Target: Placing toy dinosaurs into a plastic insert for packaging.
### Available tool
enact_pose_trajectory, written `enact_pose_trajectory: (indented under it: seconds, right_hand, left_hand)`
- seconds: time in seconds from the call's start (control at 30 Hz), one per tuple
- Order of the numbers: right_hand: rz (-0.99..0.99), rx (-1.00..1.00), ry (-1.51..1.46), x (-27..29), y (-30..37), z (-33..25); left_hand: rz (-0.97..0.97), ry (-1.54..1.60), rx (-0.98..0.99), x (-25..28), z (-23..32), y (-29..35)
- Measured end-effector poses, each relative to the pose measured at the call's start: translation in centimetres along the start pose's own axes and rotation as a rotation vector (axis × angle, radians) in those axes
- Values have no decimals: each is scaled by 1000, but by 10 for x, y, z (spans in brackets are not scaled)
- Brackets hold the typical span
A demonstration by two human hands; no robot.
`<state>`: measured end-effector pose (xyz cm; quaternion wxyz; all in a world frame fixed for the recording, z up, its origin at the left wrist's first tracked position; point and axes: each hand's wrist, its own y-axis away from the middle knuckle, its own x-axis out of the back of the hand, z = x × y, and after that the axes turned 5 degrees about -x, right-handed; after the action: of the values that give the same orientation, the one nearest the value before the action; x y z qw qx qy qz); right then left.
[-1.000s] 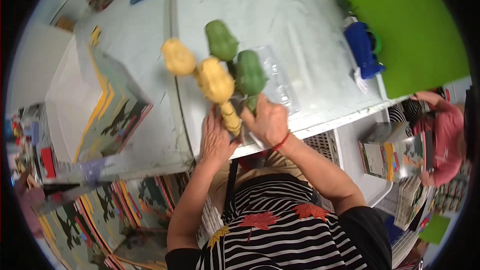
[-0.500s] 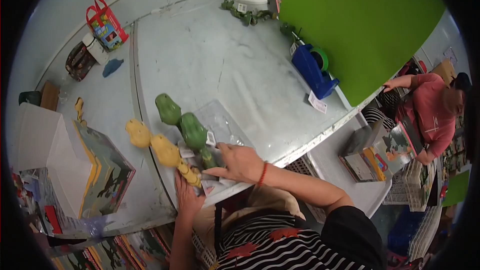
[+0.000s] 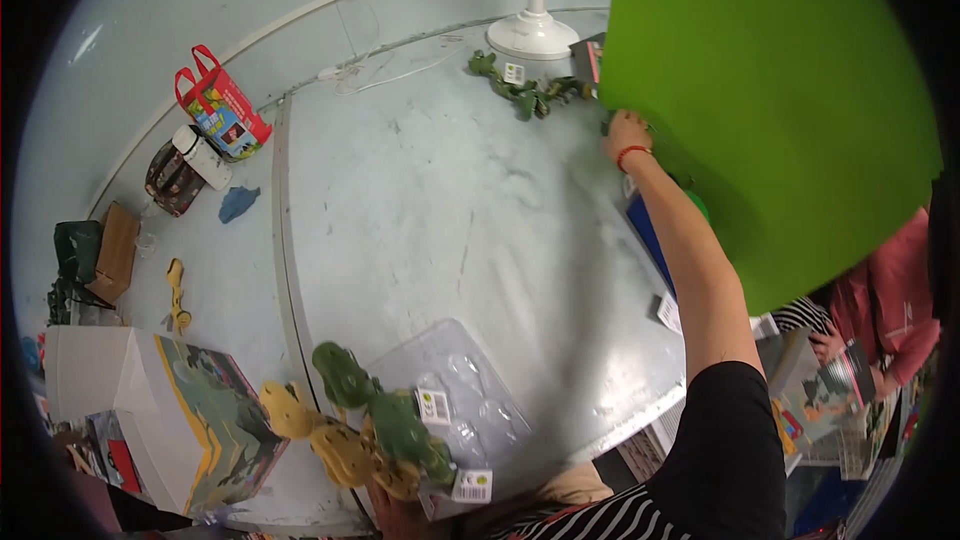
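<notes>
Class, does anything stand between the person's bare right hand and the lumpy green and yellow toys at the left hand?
Nothing upright is visible between the right hand and the toys; only a clear, moulded plastic tray lies low on the pale table, beside the toys.

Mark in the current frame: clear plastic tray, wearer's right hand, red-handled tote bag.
Clear plastic tray (image 3: 467,372): head view, on a molded bump.
Right hand (image 3: 629,130): head view, on the back of the hand.
Red-handled tote bag (image 3: 226,118): head view, on its printed side.
</notes>
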<state>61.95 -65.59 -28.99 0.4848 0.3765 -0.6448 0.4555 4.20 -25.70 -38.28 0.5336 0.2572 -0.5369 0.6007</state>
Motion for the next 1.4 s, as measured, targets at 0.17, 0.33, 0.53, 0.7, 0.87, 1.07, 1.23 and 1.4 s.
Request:
enact_pose_trajectory:
  seconds: [0.17,0.33,0.53,0.7,0.87,1.07,1.23,1.4]
  right_hand:
    - [-130,-321,-8,-61,-53,19]
    - [-265,-311,-143,-76,-48,25]
    - [-114,154,-430,-44,44,-42]
    - [-505,343,-1193,41,134,-73]
    - [-1046,243,-1898,111,239,-24]
    - [-1215,123,-2215,146,321,33]
    - [-1399,38,-2291,163,382,38]
    - [-1444,57,-2138,177,409,40]
  left_hand:
    - [-339,21,215,9,8,-10]
    - [-176,194,256,6,8,-12]
    - [-270,172,317,16,11,-29]
    - [-117,-19,140,14,15,-18]
    - [56,53,182,6,16,-7]
    - [484,-67,-103,57,110,-13]
    - [318,234,-264,79,175,-110]
    - [240,400,-254,56,175,-137]
